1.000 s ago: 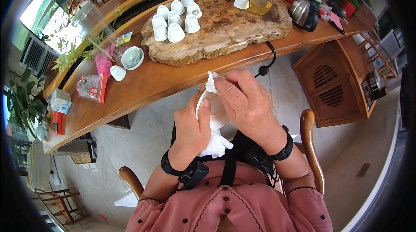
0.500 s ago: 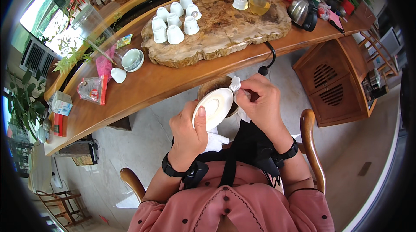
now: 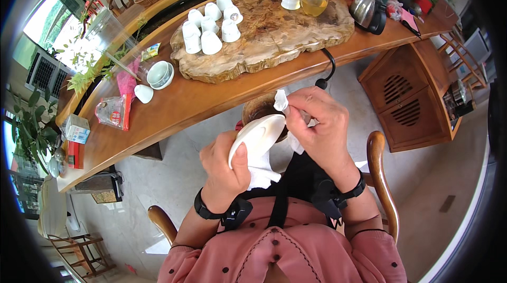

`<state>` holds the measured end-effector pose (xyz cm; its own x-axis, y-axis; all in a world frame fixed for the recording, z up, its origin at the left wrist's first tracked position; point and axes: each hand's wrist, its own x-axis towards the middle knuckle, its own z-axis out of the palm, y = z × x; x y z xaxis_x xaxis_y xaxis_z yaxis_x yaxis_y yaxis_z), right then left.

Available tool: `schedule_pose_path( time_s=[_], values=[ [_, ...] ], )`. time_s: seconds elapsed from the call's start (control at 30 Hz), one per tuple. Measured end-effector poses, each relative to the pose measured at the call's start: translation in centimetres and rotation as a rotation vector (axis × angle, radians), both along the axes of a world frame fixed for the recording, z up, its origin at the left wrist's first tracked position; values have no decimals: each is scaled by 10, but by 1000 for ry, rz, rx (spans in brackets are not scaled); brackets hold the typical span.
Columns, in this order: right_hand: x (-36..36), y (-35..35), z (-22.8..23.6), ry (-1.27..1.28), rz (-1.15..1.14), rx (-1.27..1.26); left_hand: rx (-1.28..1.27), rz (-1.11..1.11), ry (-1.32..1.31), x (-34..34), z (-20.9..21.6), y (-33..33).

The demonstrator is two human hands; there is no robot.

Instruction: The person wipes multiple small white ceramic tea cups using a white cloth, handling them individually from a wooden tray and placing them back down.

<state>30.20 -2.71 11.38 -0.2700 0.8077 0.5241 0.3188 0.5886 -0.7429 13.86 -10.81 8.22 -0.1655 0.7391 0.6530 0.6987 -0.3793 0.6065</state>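
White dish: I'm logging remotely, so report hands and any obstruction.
Left hand grips white dish, tilted. Right hand pinches white tissue near its rim. Nothing visibly blocking; round brown container partly hidden behind dish.

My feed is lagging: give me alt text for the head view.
A person's left hand holds a tilted white saucer while the right hand pinches a crumpled white tissue near its rim. Beyond, white cups and a glass pitcher of yellow liquid stand on a rough-edged slab.
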Motion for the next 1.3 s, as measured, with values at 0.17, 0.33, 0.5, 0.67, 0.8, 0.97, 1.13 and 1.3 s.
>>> schedule_pose_path(
  time_s=[0.17, 0.33, 0.5, 0.67, 0.8, 0.97, 1.13, 1.3],
  values=[
    [11, 4, -25, 311, 48, -135, 69, 17, 55, -6, 16, 9],
    [4, -6, 17, 235, 57, -18, 61, 7, 129, -2, 8, 9],
    [-8, -5, 10, 201, 139, 33, 17, 8, 147, 0, 7, 8],
    [-7, -3, -2, 328, 197, -203, -36, 1, 148, -1, 1, 7],
    [-3, -3, 3, 302, 224, -222, -19, -10, 119, 1, 1, 8],
    [-2, 0, 3, 387, 291, -320, -29, -12, 132, 1, 2, 7],
    [0, 4, 1, 403, 373, -326, -13, -15, 125, -1, 0, 7],
    [2, 4, 2, 413, 381, -405, -29, 3, 143, -1, 0, 7]
  ],
)
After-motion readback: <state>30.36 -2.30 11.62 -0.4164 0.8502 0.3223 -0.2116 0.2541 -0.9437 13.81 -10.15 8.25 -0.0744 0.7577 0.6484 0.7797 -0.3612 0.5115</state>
